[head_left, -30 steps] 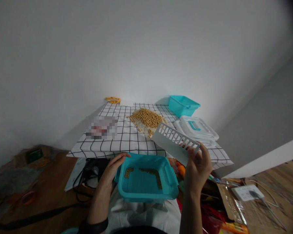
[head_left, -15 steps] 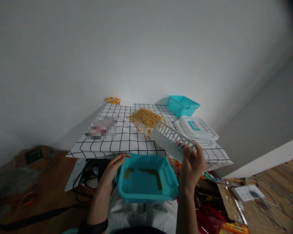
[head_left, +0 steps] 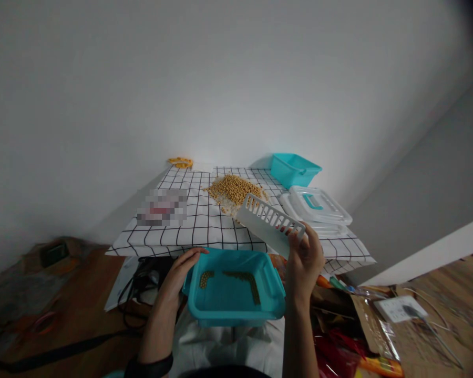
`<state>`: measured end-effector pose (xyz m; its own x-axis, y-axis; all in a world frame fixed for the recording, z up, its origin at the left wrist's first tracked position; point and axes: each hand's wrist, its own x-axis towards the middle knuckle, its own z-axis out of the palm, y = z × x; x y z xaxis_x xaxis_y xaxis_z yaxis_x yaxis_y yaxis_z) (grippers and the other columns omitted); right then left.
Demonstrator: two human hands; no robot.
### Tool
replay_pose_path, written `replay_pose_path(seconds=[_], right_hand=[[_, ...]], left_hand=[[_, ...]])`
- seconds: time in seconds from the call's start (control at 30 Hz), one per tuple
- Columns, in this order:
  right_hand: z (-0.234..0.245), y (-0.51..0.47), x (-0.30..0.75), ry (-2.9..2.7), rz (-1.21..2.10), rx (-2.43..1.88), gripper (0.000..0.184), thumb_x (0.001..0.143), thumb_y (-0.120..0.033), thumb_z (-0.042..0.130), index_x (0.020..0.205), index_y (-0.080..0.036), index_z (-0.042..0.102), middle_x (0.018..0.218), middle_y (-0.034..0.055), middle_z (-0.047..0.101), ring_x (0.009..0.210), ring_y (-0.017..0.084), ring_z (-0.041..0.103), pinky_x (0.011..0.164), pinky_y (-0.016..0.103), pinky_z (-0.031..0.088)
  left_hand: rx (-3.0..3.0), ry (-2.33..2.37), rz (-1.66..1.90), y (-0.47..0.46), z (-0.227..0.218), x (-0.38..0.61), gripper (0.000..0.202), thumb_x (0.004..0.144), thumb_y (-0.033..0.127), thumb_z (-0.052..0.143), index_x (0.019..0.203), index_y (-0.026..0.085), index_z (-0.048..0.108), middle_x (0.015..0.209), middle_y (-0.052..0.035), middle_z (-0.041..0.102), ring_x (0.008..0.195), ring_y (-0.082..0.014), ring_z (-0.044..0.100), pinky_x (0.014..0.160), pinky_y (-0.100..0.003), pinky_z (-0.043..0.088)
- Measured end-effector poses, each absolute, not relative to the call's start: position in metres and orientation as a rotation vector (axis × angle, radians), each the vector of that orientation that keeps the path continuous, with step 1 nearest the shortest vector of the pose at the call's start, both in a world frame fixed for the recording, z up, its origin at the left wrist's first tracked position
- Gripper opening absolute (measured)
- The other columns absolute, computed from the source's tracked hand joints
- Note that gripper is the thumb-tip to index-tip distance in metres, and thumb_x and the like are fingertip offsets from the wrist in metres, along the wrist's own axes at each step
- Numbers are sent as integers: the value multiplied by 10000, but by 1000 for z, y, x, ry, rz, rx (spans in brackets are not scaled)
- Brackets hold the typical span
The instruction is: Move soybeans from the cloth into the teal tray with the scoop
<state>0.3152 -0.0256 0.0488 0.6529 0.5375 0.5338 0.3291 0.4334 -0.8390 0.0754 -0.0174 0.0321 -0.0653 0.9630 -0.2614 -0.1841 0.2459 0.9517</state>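
Note:
My left hand (head_left: 184, 268) grips the left rim of a teal plastic box (head_left: 232, 316), which sits over my lap at the table's front edge. Soybeans (head_left: 256, 293) lie in lines along the bottom of the box. In my right hand (head_left: 306, 260) is a white slotted plastic basket (head_left: 262, 226), pinched at its right end and tilted above the table edge. Its far end is close to a heap of soybeans (head_left: 235, 189) on the table; whether they touch I cannot tell. My right palm is turned away from view.
A checked cloth covers the table (head_left: 193, 231). A second teal box (head_left: 294, 170) stands at the back right, behind clear lids (head_left: 319, 205) with a teal handle. A yellow item (head_left: 180, 162) lies back left. Bags, cardboard and a power strip (head_left: 400, 310) are on the floor.
My right hand has shifted slightly left with the white basket, bringing its far end nearer the heap of soybeans. My left hand keeps its hold on the teal box.

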Motion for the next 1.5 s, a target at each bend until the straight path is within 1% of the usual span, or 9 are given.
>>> replay_pose_path(seconds=[0.1,0.2,0.37,0.53,0.77,0.93,1.1,1.33,1.5], right_hand=[[49,-27,314,-915,158,-1141,290,920,-404,640,1081,-167,685,908,106,777,832,250,763,759,354,584],[49,-28,314,-937,160,-1136,287,919,-389,639,1097,-168,682,905,101,779,826,247,765,741,346,585],[47,-27,316,-975,119,-1143,262,915,-366,642,1089,-175,690,975,107,778,856,246,764,767,354,582],[46,-28,318,-1051,77,-1142,218,918,-337,637,1077,-203,702,1054,95,771,951,251,751,834,368,571],[48,-31,316,-1149,62,-1111,162,946,-274,612,1060,-217,711,965,61,776,879,220,767,769,308,587],[51,-33,313,-1200,45,-1107,178,956,-245,600,1086,-228,719,1020,64,782,949,223,766,789,298,586],[52,-35,310,-1235,48,-1085,168,958,-230,598,1068,-235,725,1015,55,786,955,216,767,838,305,589],[57,-36,306,-1260,61,-1075,170,956,-227,591,1054,-227,730,990,57,787,921,221,772,820,320,601],[57,-38,306,-1254,66,-1082,161,953,-228,604,1043,-235,737,989,49,787,922,212,768,776,291,591]], left_hand=[[860,1253,1165,-17,33,76,210,617,396,779,739,226,775,762,35,715,767,-190,596,702,-273,446],[859,1256,1166,-16,34,77,217,598,389,786,732,219,775,738,34,713,742,-190,591,690,-276,444],[848,1249,1170,-16,36,78,238,581,392,795,739,214,777,755,29,734,760,-198,613,716,-282,458],[841,1234,1160,-17,33,76,235,603,393,795,762,222,782,743,36,745,751,-198,624,718,-287,465],[819,1235,1158,-16,30,76,239,569,382,817,743,220,788,743,35,761,771,-202,638,736,-284,471],[811,1234,1153,-15,30,77,241,584,388,811,763,228,787,707,50,758,716,-187,633,698,-274,473],[810,1243,1148,-17,31,77,269,581,403,823,777,222,790,745,39,768,751,-197,645,711,-278,480],[807,1249,1142,-19,35,77,275,564,399,841,767,220,790,762,20,769,772,-217,657,729,-297,493],[810,1249,1145,-19,35,78,272,577,400,830,777,221,785,748,25,766,748,-214,656,706,-294,488]])
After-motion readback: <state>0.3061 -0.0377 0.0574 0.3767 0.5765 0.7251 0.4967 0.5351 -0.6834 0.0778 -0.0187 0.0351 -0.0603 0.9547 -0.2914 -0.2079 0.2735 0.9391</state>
